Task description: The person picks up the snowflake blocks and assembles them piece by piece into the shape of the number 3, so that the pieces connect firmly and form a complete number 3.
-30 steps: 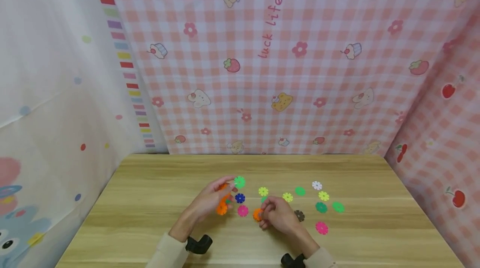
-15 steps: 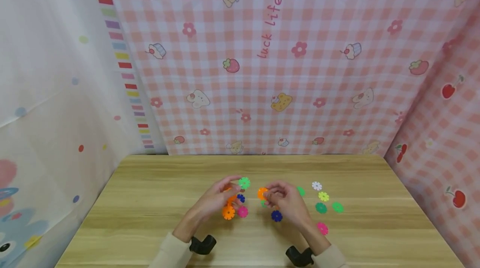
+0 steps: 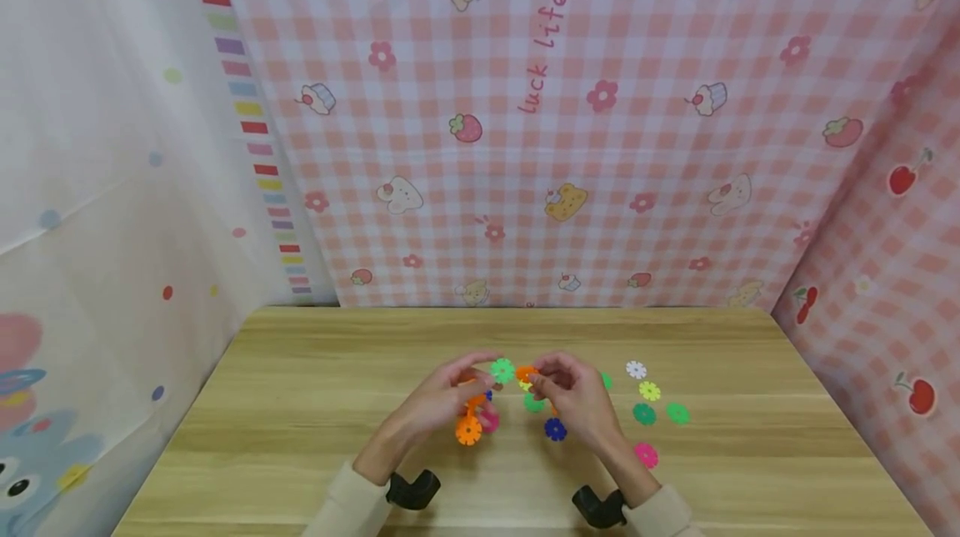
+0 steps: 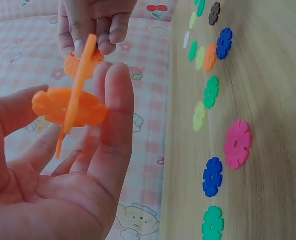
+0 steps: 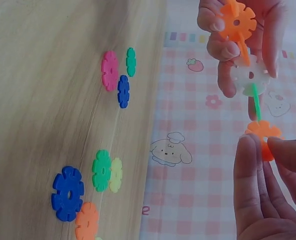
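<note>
My left hand (image 3: 431,399) holds a chain of slotted plastic flower discs joined at right angles. In the right wrist view the chain runs from an orange disc (image 5: 238,22) through a white disc (image 5: 245,80) to a green disc (image 5: 257,105), seen edge-on there. Another orange disc (image 3: 468,430) hangs below my left fingers in the head view. Between thumb and fingertips, my right hand (image 3: 581,399) pinches a separate orange disc (image 5: 263,131), its edge right at the green disc's free end. The two hands face each other above the table.
Loose flower discs lie flat on the wooden table (image 3: 337,437): a blue one (image 3: 555,429) under my right hand, a pink one (image 3: 647,455), a white one (image 3: 636,369) and several green and yellow ones to the right. A checked cloth (image 3: 562,145) hangs behind the table.
My right hand has lifted the orange disc from the table and brought it up to the green disc. My left hand has shifted right with the chain, narrowing the gap.
</note>
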A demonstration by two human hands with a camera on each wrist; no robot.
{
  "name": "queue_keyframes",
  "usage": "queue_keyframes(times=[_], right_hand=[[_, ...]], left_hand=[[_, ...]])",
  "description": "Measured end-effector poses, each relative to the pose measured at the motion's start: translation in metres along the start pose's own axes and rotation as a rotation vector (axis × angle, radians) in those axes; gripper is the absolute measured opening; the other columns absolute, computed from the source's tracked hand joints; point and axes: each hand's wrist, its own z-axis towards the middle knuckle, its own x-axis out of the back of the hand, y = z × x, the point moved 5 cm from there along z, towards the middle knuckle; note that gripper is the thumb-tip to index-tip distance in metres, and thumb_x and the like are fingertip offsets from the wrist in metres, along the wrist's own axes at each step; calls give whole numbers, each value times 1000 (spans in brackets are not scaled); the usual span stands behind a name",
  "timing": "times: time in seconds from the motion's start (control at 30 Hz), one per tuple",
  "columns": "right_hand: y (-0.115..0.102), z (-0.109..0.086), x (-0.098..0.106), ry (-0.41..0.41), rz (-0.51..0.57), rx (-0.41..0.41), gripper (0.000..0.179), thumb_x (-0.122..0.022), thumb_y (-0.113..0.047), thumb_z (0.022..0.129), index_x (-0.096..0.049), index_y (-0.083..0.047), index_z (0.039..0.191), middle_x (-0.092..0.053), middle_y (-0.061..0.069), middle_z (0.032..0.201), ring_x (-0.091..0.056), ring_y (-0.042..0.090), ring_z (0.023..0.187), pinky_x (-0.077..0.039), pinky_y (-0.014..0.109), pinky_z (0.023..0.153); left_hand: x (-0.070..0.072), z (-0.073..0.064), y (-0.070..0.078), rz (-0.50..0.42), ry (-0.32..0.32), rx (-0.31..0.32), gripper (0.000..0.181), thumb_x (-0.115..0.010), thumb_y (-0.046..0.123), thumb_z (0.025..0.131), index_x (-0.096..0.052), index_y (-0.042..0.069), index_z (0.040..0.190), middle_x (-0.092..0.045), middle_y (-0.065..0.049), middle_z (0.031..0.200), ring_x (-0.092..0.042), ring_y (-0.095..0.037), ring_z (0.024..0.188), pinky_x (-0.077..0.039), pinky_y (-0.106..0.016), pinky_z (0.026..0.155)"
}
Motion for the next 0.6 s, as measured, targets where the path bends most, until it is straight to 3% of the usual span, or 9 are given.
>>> queue_keyframes(times=[0.33, 0.5, 0.6], right_hand=[[-3, -4, 1, 10, -12, 37, 14, -68, 4, 89, -70, -6, 97, -71, 13, 91, -68, 17, 77, -59, 39, 75], [-3, -6, 2, 8, -6, 46, 12, -68, 4, 89, -71, -6, 96, -72, 9, 89, -69, 17, 79, -59, 35, 75], [-2, -7, 3, -3, -5, 52, 12, -67, 4, 90, -71, -7, 95, -72, 7, 89, -69, 17, 81, -59, 32, 75]], left_hand=[[-7, 1, -2, -74, -31, 6, 42, -59, 26, 100, -53, 20, 142, -62, -22, 120, -70, -24, 81, -59, -32, 68], [-9, 0, 0, -126, -49, -4, 43, -60, 22, 100, -52, 15, 142, -67, -19, 110, -70, -23, 80, -61, -36, 73], [-9, -1, 1, -129, -53, -9, 44, -62, 22, 99, -53, 13, 142, -68, -25, 108, -71, -27, 85, -60, -40, 80]])
